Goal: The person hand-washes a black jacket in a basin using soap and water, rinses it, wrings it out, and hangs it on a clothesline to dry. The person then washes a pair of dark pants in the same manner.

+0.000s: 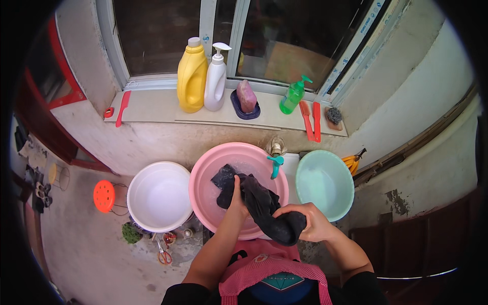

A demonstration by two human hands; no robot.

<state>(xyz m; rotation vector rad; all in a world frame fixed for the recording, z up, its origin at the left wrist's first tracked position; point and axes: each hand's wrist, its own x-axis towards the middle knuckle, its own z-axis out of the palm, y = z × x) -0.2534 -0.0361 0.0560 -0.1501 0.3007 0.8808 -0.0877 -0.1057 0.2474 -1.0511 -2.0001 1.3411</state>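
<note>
Both hands grip a wet black cloth garment (259,202) above a pink plastic basin (197,179). My left hand (238,202) holds its middle, with the thumb lying along the top. Around the bunched end near the basin's front right rim, my right hand (305,221) is closed. The far end of the cloth hangs down into the basin, where the water looks cloudy or soapy. A tap with a teal handle (276,164) reaches over the basin's back right rim. No stream of water shows clearly from it.
A white basin (160,196) stands left of the pink one, a mint-green basin (324,185) right. The sill bears a yellow jug (191,76), white pump bottle (215,82), pink soap bar (246,96), green pump bottle (292,95) and red brushes (306,121). Scissors (164,254) lie lower left.
</note>
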